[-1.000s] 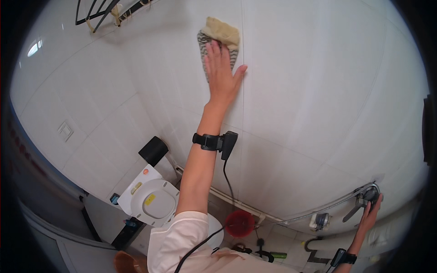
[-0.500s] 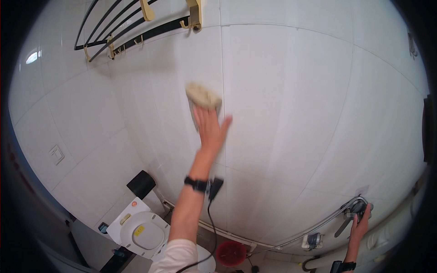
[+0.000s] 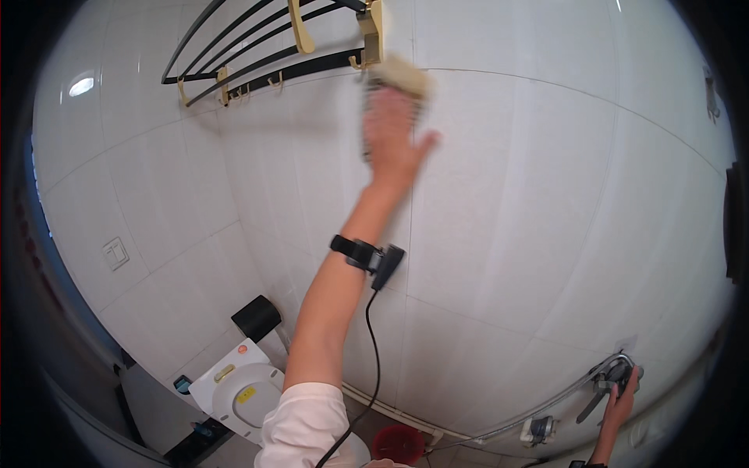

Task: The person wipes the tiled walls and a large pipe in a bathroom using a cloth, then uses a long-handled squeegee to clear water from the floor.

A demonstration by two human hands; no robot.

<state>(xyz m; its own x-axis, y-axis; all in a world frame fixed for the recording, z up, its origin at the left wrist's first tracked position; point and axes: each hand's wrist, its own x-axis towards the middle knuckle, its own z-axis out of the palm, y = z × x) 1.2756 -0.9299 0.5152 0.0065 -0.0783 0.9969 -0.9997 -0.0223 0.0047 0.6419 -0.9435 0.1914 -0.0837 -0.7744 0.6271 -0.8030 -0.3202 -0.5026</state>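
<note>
Here's your left hand (image 3: 396, 129) up in the upper middle of the frame, blurred, fingers out flat and thumb stretched wide, laid over a beige-and-striped cloth (image 3: 404, 74) at the white tiled wall (image 3: 499, 195), just below the right end of the black-and-gold rack (image 3: 312, 68). Down at the lower right, your right hand (image 3: 619, 405) is on the dark shower valve (image 3: 611, 377), though how firmly its fingers close there I can't tell. Lower left shows the white toilet (image 3: 264, 392), and bottom middle, a red basin (image 3: 398, 443).
</note>
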